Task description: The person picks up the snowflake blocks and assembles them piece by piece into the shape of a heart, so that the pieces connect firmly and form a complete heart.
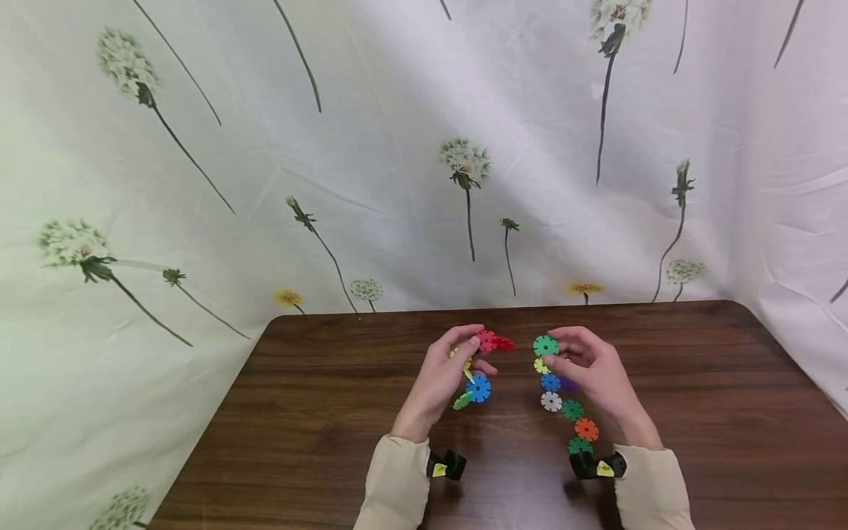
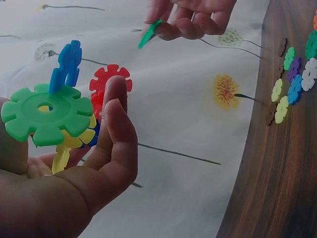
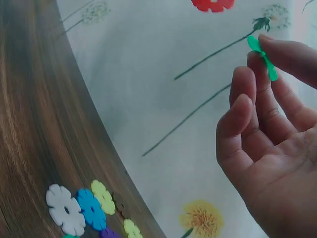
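My left hand (image 1: pixel 442 375) grips a joined string of notched plastic discs above the table. In the left wrist view, a green disc (image 2: pixel 74 111) stands nearest the camera with a blue disc (image 2: pixel 68 64) slotted into it. Yellow pieces (image 2: pixel 60 156) show below, and a red disc (image 2: pixel 105 78) shows by the fingertips. The fingers partly hide how the string joins. Between thumb and fingertips, my right hand (image 1: pixel 604 379) pinches a single green notched disc (image 3: pixel 269 67). That disc is apart from the string, whose red end (image 1: pixel 486 341) faces it across a gap.
Loose discs lie on the brown wooden table (image 1: pixel 318 412) below and beside my right hand, among them white (image 1: pixel 550 401), orange (image 1: pixel 586 429) and blue (image 1: pixel 550 382) ones. A flower-printed cloth (image 1: pixel 397 184) hangs behind the table's far edge.
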Tool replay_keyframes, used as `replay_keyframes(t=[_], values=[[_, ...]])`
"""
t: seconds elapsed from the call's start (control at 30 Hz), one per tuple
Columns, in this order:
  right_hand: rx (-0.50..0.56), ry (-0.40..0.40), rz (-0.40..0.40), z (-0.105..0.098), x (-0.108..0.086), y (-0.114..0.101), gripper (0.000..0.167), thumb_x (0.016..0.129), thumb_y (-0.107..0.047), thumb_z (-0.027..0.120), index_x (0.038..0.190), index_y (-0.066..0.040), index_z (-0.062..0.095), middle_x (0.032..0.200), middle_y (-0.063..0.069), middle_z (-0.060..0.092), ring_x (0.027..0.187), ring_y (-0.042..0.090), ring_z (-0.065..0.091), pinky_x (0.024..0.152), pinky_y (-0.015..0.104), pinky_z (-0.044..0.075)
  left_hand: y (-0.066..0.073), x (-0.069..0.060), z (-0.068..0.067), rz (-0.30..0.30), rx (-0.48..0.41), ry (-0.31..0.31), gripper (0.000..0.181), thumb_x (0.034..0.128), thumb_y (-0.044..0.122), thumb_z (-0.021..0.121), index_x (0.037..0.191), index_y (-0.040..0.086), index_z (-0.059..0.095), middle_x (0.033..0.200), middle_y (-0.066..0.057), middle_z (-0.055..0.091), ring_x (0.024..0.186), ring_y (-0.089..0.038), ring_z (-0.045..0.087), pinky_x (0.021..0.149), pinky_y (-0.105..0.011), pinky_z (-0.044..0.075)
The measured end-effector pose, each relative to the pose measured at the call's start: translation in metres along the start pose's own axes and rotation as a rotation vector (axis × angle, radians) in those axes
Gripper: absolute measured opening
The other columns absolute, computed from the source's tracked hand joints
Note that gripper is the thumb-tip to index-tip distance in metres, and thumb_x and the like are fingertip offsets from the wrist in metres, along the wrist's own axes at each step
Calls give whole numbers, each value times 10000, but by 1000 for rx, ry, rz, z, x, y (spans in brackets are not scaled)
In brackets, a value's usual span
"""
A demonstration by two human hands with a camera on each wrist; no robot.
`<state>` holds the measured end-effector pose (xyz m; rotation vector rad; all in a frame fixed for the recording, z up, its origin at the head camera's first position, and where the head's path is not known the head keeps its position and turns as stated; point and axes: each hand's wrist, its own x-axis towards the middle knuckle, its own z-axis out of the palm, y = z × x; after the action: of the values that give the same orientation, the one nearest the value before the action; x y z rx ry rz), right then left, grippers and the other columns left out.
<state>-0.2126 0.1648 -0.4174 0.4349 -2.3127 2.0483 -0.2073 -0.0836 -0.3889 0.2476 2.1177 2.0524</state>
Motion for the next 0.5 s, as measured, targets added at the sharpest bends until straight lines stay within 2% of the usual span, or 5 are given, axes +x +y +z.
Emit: replay_keyframes(t=[0.23, 0.5], values=[[108, -16, 33, 9, 0, -1, 361, 870, -61, 698, 1207, -23, 572, 900, -112, 682, 724, 155, 596, 581, 237, 512, -1, 0, 0, 7, -13, -3, 365, 1017, 260, 487, 1352, 114, 507, 1241, -145, 599, 861, -240, 709, 789, -281, 565], [12, 2, -87, 13, 0, -1, 333, 891, -59, 674, 1205, 16, 592, 911, -110, 690, 763, 122, 622, 662, 213, 534, -2, 0, 0, 18, -11, -6, 373, 1016, 276, 488, 1353, 117, 504, 1219, -156, 611, 857, -223, 710, 801, -287, 561]])
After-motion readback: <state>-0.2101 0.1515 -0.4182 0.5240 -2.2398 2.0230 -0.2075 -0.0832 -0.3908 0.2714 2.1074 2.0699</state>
